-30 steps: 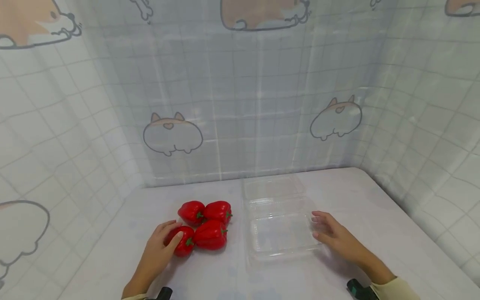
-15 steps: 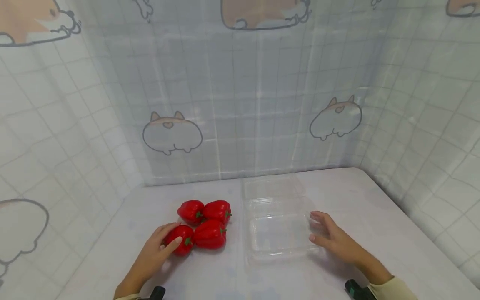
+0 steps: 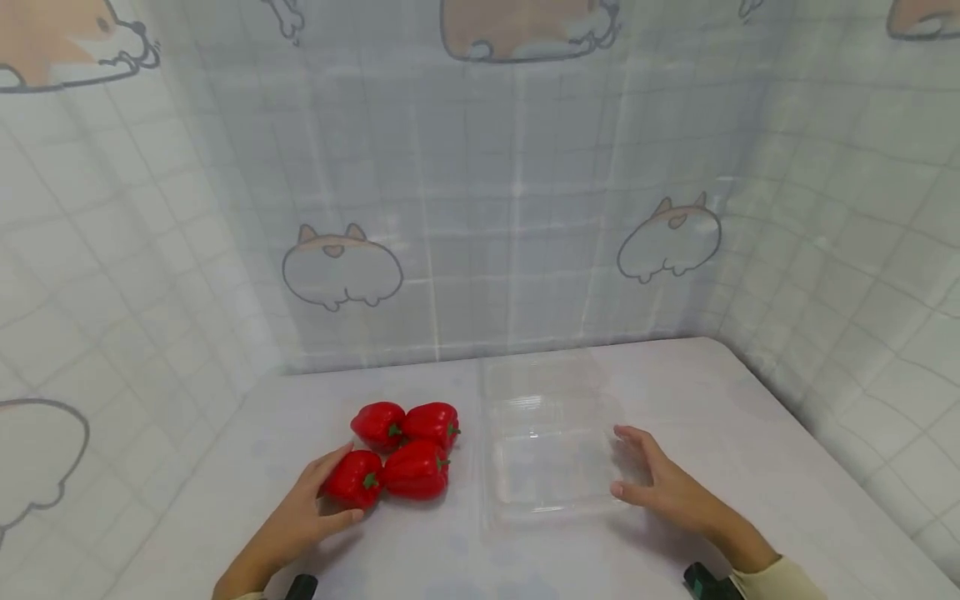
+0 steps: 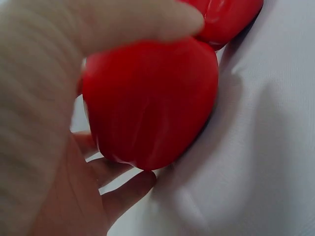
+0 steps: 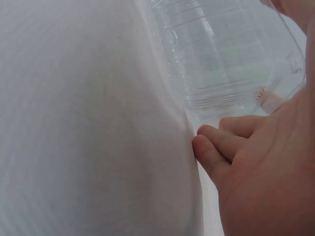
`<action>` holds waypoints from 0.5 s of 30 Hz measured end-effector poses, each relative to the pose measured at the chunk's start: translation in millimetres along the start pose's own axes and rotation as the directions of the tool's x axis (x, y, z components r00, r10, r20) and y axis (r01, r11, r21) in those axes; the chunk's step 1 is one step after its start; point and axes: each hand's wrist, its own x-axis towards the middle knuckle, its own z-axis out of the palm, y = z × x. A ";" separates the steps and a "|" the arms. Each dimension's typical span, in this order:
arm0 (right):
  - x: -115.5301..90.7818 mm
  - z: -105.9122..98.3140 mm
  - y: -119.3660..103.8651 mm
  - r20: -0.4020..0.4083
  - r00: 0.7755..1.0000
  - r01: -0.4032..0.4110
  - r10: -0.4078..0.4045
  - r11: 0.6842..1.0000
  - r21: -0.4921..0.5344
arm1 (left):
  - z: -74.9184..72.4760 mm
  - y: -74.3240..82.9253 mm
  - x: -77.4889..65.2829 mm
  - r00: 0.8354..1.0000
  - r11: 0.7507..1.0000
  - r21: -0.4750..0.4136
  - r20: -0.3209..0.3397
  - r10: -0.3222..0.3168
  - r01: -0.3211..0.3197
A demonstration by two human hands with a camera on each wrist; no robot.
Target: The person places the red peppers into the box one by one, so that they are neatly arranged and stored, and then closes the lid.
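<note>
Several glossy red bell peppers with green stems lie grouped left of centre in the head view. My left hand [image 3: 296, 512] is spread around the nearest left bell pepper [image 3: 355, 480], its fingers along the far left side and its thumb apart on the near side. In the left wrist view this pepper [image 4: 152, 103] sits between thumb and fingers, with the fingertips right at its lower end. A clear plastic clamshell box [image 3: 551, 471] lies with its lid folded back. My right hand [image 3: 671, 492] is at its right side, fingers loosely extended and thumb apart.
Beside the held-around pepper lie another bell pepper [image 3: 417, 471] and two more bell peppers [image 3: 431, 423] behind. All stand on a white-covered table [image 3: 420, 558]. Checked curtains [image 3: 465, 208] with dog drawings enclose the table at the back and both sides.
My left thumb has moved off the near pepper toward the front, and that hand has shifted slightly left. My right hand has moved slightly left over the box's side. The peppers stay grouped.
</note>
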 end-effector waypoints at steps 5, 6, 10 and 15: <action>0.3 2.4 0.0 0.012 1.000 0.010 -0.010 1.000 -0.011 | 1.7 -1.9 -4.3 1.000 1.000 0.000 -0.019 0.001 -0.001; 0.4 2.5 0.3 0.013 1.000 0.012 -0.012 1.000 -0.012 | 1.9 -1.8 -4.2 1.000 1.000 -0.003 -0.027 -0.004 0.003; -0.2 2.4 3.7 0.009 1.000 0.022 -0.022 1.000 -0.013 | 3.0 -1.2 -2.2 0.998 1.000 -0.002 -0.055 -0.018 0.018; -2.0 1.9 4.2 0.012 1.000 0.016 -0.016 1.000 -0.004 | 4.0 -2.5 0.0 0.990 0.998 -0.015 -0.129 -0.057 0.055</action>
